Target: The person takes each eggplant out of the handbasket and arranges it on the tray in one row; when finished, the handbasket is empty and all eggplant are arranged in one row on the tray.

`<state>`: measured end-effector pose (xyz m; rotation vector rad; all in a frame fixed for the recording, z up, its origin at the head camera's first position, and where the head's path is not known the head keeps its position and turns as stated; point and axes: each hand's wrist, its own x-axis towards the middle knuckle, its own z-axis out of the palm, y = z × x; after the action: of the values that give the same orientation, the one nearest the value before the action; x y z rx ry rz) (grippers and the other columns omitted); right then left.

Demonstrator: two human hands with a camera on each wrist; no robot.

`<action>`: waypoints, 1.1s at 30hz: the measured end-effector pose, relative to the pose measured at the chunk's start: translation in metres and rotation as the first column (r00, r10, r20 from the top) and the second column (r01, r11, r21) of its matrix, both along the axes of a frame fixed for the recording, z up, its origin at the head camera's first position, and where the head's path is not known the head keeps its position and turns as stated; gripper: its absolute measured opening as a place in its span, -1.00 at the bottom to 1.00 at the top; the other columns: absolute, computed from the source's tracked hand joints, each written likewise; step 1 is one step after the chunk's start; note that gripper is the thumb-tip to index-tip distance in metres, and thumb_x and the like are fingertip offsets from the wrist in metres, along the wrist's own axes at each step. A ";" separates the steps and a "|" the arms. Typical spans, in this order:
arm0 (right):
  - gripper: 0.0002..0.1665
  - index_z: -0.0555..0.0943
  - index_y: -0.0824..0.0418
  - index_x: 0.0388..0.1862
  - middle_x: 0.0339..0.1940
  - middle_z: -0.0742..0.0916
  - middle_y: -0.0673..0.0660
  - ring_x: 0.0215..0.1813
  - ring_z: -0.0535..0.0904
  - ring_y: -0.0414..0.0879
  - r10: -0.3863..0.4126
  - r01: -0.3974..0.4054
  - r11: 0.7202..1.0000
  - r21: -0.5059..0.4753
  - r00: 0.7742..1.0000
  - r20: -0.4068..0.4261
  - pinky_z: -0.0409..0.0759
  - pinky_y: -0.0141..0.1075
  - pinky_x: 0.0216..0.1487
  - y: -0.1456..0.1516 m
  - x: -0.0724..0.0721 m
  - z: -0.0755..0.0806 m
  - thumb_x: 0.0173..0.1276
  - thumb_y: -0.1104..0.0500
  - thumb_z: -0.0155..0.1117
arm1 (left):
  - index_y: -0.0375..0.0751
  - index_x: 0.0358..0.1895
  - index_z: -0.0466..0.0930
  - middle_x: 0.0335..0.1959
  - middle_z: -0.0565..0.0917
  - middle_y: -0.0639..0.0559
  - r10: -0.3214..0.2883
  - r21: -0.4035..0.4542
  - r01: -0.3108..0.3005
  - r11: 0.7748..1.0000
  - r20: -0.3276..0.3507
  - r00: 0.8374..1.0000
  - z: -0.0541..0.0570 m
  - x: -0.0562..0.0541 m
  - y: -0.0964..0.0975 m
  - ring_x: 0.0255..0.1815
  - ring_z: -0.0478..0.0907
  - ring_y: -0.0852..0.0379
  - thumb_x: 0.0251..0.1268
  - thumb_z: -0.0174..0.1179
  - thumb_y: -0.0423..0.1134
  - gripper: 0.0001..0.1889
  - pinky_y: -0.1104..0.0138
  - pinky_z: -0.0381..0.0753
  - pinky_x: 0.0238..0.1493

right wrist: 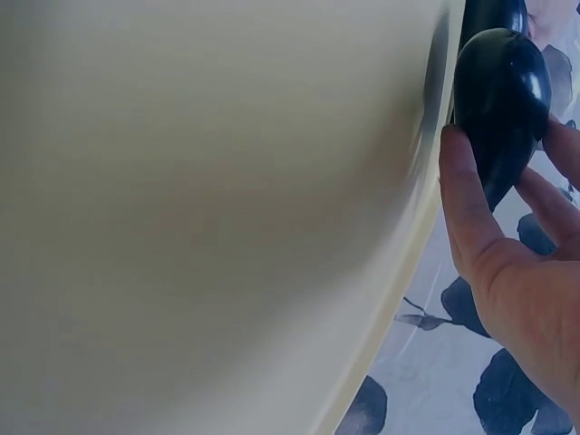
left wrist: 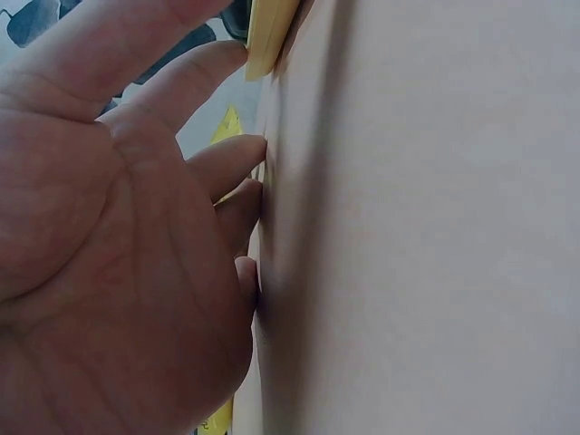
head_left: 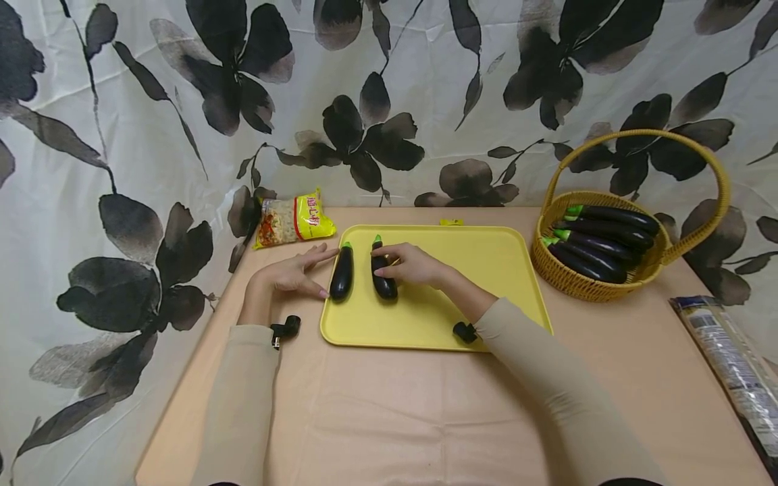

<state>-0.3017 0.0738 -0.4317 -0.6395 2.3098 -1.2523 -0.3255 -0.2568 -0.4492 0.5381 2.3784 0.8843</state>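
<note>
Two dark eggplants lie on a yellow tray point(head_left: 462, 290), roughly side by side at its left end. My right hand point(head_left: 413, 264) grips the right eggplant point(head_left: 384, 275) between thumb and fingers; in the right wrist view the rounded end of this eggplant point(right wrist: 503, 86) shows between the fingertips. At the tray's left edge is my left hand point(head_left: 288, 275), thumb and fingers extended and spread beside the left eggplant point(head_left: 342, 273). In the left wrist view the left hand point(left wrist: 118, 245) has its fingertips near the tray rim point(left wrist: 270, 36); whether they touch the eggplant is unclear.
A wicker basket point(head_left: 583, 290) with a tall handle holds several eggplants point(head_left: 602, 239) at the right. A yellow snack-like packet point(head_left: 294, 219) lies behind my left hand. A long plastic-wrapped package point(head_left: 729, 358) lies along the right edge. Floral cloth point(head_left: 425, 81) hangs behind the table.
</note>
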 end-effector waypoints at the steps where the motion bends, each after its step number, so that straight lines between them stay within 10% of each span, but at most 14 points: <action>1: -0.33 0.45 0.17 0.54 0.10 0.63 0.26 -0.14 0.65 -0.05 -0.001 0.001 1.000 0.000 1.000 0.005 0.74 -0.18 -0.09 -0.002 0.000 -0.001 0.51 0.09 0.35 | 0.47 0.65 0.10 0.77 -0.29 0.03 0.005 -0.001 -0.005 1.000 0.003 1.000 0.000 0.000 0.000 0.76 -0.46 -0.18 -0.06 0.65 0.12 0.16 -0.32 -0.29 0.64; 23: -0.32 0.42 0.16 0.56 -0.10 0.52 0.19 -0.25 0.71 -0.01 -0.019 0.019 1.000 0.005 1.000 0.002 0.62 -0.35 -0.27 -0.027 -0.003 -0.009 0.54 0.06 0.32 | 0.51 0.63 0.13 0.77 -0.27 0.07 0.032 0.015 -0.032 0.999 0.031 0.999 0.000 0.000 0.001 0.76 -0.48 -0.12 -0.11 0.66 0.14 0.16 -0.35 -0.35 0.62; 33: -0.30 0.37 0.14 0.60 0.13 0.52 0.28 -0.18 0.76 -0.02 -0.045 0.046 0.999 -0.019 0.998 0.054 0.78 -0.18 -0.07 -0.027 -0.004 -0.005 0.56 0.06 0.29 | 0.49 0.63 0.13 0.77 -0.28 0.06 0.031 0.023 -0.031 0.999 0.029 0.999 -0.001 -0.001 0.000 0.76 -0.49 -0.12 -0.10 0.67 0.10 0.17 -0.33 -0.34 0.63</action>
<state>-0.3059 0.0465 -0.4370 -0.5566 2.2825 -1.2985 -0.3262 -0.2567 -0.4506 0.4956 2.3591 0.9278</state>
